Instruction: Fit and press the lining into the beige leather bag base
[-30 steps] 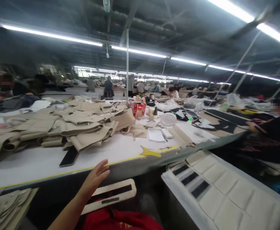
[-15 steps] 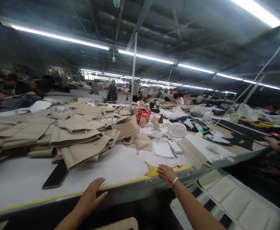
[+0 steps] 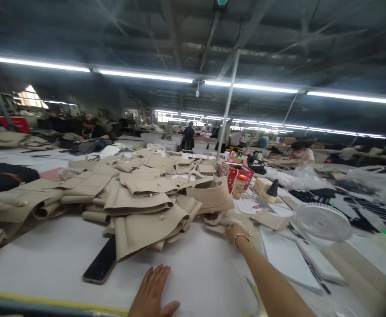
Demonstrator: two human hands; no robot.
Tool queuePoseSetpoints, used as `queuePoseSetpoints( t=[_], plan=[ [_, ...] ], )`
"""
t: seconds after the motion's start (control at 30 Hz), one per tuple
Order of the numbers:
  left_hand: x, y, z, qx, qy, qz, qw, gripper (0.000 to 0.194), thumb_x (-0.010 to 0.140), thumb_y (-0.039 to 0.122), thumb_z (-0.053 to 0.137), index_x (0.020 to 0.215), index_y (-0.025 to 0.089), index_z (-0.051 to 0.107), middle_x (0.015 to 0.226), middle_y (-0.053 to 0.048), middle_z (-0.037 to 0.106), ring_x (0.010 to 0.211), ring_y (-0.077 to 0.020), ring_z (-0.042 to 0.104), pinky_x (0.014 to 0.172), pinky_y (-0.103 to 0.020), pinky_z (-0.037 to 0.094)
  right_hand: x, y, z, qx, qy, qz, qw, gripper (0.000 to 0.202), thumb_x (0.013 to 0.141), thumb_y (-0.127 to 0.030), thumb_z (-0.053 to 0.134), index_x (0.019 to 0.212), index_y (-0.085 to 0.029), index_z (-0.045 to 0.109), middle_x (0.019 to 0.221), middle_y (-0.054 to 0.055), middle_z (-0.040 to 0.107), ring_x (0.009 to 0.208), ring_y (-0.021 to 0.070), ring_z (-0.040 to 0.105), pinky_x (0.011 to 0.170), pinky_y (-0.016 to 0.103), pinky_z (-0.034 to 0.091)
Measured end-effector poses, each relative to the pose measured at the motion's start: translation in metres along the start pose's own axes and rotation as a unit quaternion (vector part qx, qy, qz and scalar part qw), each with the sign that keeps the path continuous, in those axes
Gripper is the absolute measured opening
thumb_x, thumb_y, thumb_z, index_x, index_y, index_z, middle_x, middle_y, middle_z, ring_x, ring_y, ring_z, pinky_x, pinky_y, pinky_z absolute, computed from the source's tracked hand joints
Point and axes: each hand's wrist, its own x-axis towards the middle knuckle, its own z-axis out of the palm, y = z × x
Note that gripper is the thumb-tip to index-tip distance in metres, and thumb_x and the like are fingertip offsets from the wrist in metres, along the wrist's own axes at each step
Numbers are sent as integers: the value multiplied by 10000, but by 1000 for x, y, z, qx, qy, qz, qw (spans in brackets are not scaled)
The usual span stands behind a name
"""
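Note:
My left hand (image 3: 153, 290) lies palm down on the white table top (image 3: 193, 264), fingers stretched and thumb apart, holding nothing. Farther in, my right hand (image 3: 235, 233), with a bracelet at its wrist, has its fingers bent onto a beige bag piece (image 3: 249, 225) that carries a small gold clasp. Part of those fingers is hidden. Just behind it stands a half-formed beige bag (image 3: 211, 196). To its left, beige bag panels (image 3: 150, 226) are piled up. A dark phone (image 3: 101, 263) sticks out from under that pile, beyond my left hand.
Right of my right arm lie a white pad (image 3: 288, 259), a clear ribbed lid (image 3: 322, 221) and a flat beige strip (image 3: 358, 273). A red patterned box (image 3: 228, 169) and an orange-capped jar (image 3: 239, 187) stand behind. A metal pole (image 3: 228, 103) rises beyond. Other people sit farther back.
My right hand has moved from the yellow piece at the table edge forward to the beige bag piece. My left hand has come down flat on the table. The view has swung left and closer.

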Motion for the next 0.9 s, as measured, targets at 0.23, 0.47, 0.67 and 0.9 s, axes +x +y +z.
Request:
queuePoseSetpoints(
  t=[0.23, 0.47, 0.67, 0.9],
  plan=[
    [2, 7, -16, -28, -19, -20, 999, 704, 754, 622, 444, 1300, 178, 436, 1324, -113, 438, 1228, -305, 388, 1040, -483, 306, -16, -8, -103, -74, 13, -75, 994, 197, 631, -205, 559, 767, -102, 657, 850, 160, 644, 780, 233, 589, 625, 290, 392],
    [0, 23, -37, -61, -56, -61, 995, 720, 717, 582, 516, 1283, 143, 446, 1343, -142, 411, 1257, -309, 339, 1073, -492, 201, -81, -19, -193, -64, 34, -144, 987, 94, 600, -199, 537, 569, -146, 608, 620, 75, 603, 596, 173, 533, 540, 273, 334],
    [10, 54, -71, -323, -1, -174, 930, 752, 736, 478, 531, 1352, 118, 293, 1377, -183, 342, 1265, -295, 327, 1034, -442, 266, -161, -2, -222, 189, -83, -159, 965, 147, 631, -259, 543, 649, -143, 632, 612, 38, 602, 532, 120, 491, 500, 235, 340],
    [10, 128, -146, -641, 255, -90, 719, 834, 735, 474, 585, 1383, 206, 133, 1397, -149, 307, 1269, -259, 322, 972, -359, 360, -275, 5, -173, 392, -210, -171, 879, 275, 627, -314, 574, 801, -110, 635, 684, 22, 595, 562, 101, 486, 513, 208, 365]
  ],
)
